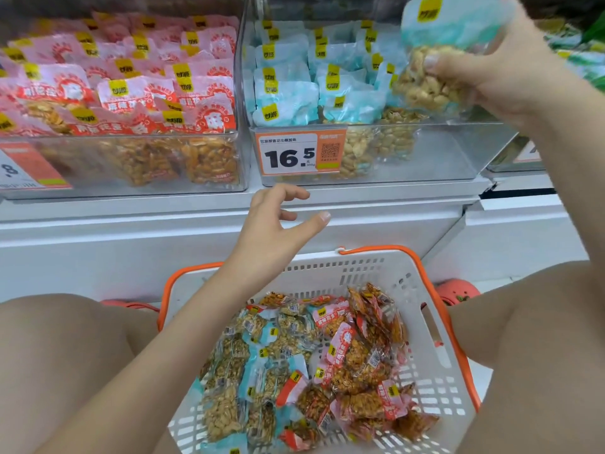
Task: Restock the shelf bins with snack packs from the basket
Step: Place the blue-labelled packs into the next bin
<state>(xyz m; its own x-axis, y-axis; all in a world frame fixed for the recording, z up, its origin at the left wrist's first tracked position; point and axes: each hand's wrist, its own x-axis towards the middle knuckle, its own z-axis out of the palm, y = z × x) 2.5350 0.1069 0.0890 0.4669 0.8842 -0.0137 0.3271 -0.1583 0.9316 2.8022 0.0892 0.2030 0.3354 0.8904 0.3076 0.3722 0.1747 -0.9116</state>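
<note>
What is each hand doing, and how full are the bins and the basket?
Right hand: raised, gripping a blue pack.
Blue pack: held above the blue bin.
Left hand: open, holding nothing, above the basket.
Blue bin: partly filled, bare space at its right front.
Pink bin: packed with pink packs.
Basket: holds blue and pink packs, part of the floor bare.

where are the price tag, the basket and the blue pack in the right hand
price tag (300, 154): head view, on the printed 16.5
basket (435, 326): head view, on its white right wall
blue pack (425, 77): head view, on its clear peanut-filled lower half
right hand (491, 77): head view, on its back
</note>
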